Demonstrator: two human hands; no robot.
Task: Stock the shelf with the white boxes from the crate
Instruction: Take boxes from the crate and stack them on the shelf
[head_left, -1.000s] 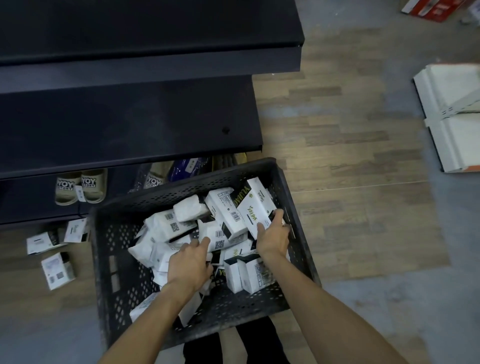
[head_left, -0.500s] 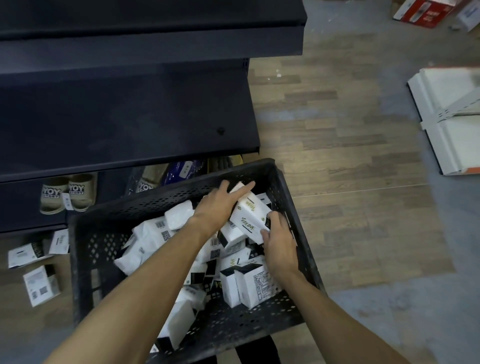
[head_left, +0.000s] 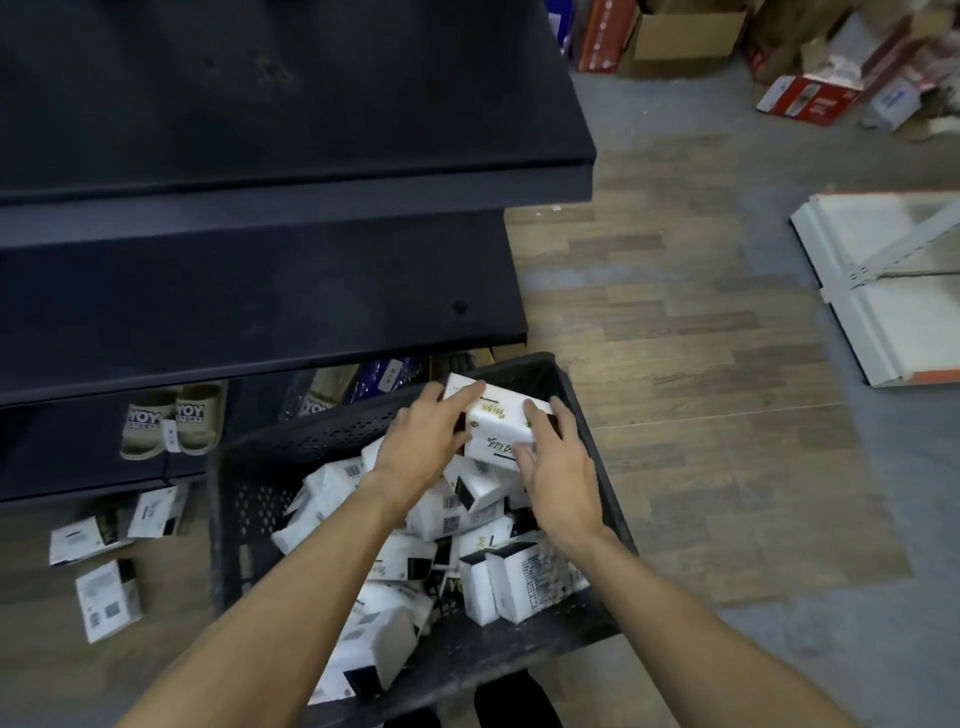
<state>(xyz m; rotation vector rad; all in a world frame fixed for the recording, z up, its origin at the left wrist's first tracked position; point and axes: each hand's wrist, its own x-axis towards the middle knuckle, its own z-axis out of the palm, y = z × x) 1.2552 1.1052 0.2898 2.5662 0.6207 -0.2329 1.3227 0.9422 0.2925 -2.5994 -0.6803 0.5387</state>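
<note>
A black perforated crate (head_left: 332, 428) stands on the floor below me, holding several white boxes (head_left: 447, 519) in a loose heap. At its far right corner my left hand (head_left: 421, 441) and my right hand (head_left: 558, 470) grip a small stack of two white boxes (head_left: 501, 418) from either side. Left fingers lie over the top box, and the right thumb and fingers pinch the right end. The stack sits just above the heap, level with the crate rim. Dark empty shelves (head_left: 260, 312) rise directly behind the crate.
Beige slippers (head_left: 174, 421) and dark packets sit on the bottom shelf. Three white boxes (head_left: 106, 597) lie on the floor left of the crate. White shelf panels (head_left: 893, 291) lie on the floor at right. Cardboard cartons (head_left: 680, 36) stand at the far back.
My left hand moved from the middle of the heap to the crate's far right corner and joined the right hand on the boxes. The stack has risen slightly.
</note>
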